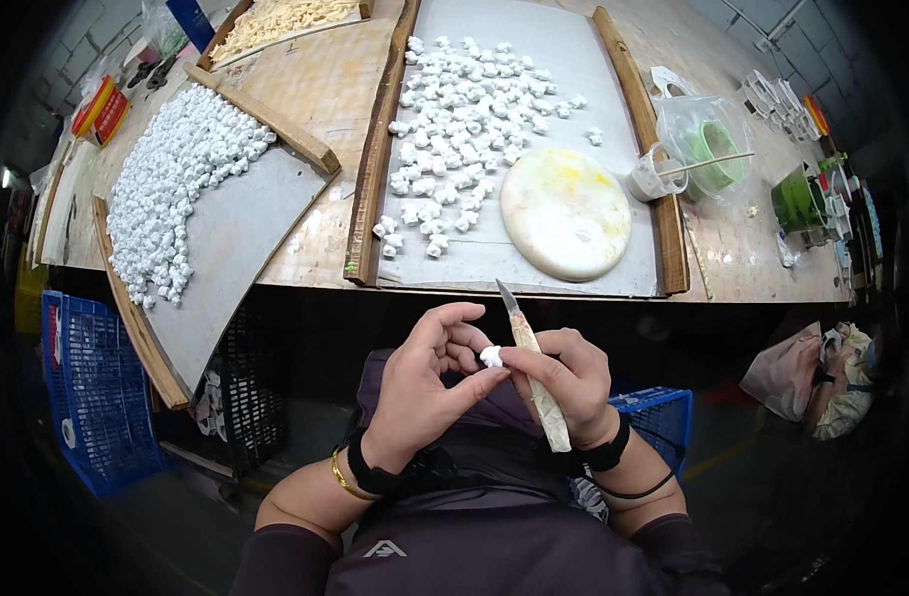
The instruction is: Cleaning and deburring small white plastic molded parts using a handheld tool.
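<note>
Several half-curled left fingers hold a white piece, right fingers touching it and gripping a knife.

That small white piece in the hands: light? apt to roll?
The white piece is probably light, given its small size beside the fingers. Its lumpy shape suggests uneven tumbling over smooth rolling. The matte-looking surface may resist slipping.

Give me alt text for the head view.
A person's left hand and right hand hold a small white knobbly piece; the right also grips a pale-handled knife, blade pointing away. Beyond, similar white pieces and a yellow-stained round slab lie on a wood-edged board.
</note>
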`<state>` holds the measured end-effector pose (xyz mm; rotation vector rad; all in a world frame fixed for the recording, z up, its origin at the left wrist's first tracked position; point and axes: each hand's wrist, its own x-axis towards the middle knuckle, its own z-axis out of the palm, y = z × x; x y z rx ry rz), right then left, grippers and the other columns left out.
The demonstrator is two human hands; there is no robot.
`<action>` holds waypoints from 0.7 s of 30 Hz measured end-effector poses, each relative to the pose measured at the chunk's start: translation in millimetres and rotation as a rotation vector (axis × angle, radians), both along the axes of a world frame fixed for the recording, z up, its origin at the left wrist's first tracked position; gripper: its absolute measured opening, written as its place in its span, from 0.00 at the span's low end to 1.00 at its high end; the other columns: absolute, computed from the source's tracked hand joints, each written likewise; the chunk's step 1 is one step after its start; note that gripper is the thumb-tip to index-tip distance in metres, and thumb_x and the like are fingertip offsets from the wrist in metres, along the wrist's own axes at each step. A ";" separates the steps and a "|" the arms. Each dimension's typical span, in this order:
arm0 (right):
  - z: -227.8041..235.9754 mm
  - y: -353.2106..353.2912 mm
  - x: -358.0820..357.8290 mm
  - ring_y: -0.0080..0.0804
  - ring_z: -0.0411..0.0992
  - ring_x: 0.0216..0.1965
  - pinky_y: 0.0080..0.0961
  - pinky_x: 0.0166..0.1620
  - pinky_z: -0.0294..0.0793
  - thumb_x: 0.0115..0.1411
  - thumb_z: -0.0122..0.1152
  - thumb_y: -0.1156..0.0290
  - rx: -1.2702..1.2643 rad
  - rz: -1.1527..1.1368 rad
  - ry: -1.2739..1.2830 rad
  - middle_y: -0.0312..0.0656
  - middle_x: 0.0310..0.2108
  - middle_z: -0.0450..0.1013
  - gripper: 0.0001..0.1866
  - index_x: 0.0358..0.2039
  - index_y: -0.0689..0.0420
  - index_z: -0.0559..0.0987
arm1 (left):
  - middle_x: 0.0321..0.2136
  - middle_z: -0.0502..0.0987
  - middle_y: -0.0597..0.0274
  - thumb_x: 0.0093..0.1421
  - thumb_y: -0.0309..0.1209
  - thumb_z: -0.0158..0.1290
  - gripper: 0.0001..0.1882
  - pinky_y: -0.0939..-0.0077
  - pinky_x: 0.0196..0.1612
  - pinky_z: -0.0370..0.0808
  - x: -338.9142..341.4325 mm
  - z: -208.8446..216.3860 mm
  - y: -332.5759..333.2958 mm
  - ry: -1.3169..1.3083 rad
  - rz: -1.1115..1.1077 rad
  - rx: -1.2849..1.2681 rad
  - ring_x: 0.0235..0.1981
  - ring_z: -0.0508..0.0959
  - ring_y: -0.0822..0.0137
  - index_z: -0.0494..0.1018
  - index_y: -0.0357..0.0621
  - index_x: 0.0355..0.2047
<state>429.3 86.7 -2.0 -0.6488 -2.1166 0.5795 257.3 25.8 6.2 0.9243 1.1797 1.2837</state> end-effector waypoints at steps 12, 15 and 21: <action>10.8 -0.3 -6.9 0.30 0.70 0.26 0.21 0.29 0.70 0.45 0.67 0.81 -0.155 -0.054 0.038 0.41 0.29 0.71 0.15 0.36 0.58 0.79 | 0.39 0.72 0.59 0.54 0.17 0.57 0.26 0.86 0.37 0.72 -3.8 4.8 -7.0 -0.035 0.028 0.027 0.33 0.71 0.79 0.64 0.36 0.53; 17.0 0.4 -9.6 0.31 0.71 0.27 0.22 0.30 0.70 0.45 0.67 0.81 -0.188 -0.049 0.044 0.42 0.29 0.71 0.14 0.36 0.58 0.79 | 0.39 0.72 0.58 0.53 0.13 0.55 0.27 0.88 0.37 0.71 -6.8 8.7 -7.7 -0.034 0.028 0.026 0.34 0.71 0.79 0.62 0.35 0.53; 36.2 20.3 -12.9 0.33 0.72 0.28 0.23 0.31 0.71 0.46 0.67 0.81 -0.167 -0.025 0.041 0.43 0.29 0.71 0.14 0.36 0.58 0.79 | 0.33 0.72 0.63 0.55 0.15 0.54 0.20 0.88 0.36 0.71 -31.3 9.2 -8.1 0.007 0.086 0.035 0.32 0.71 0.80 0.66 0.33 0.49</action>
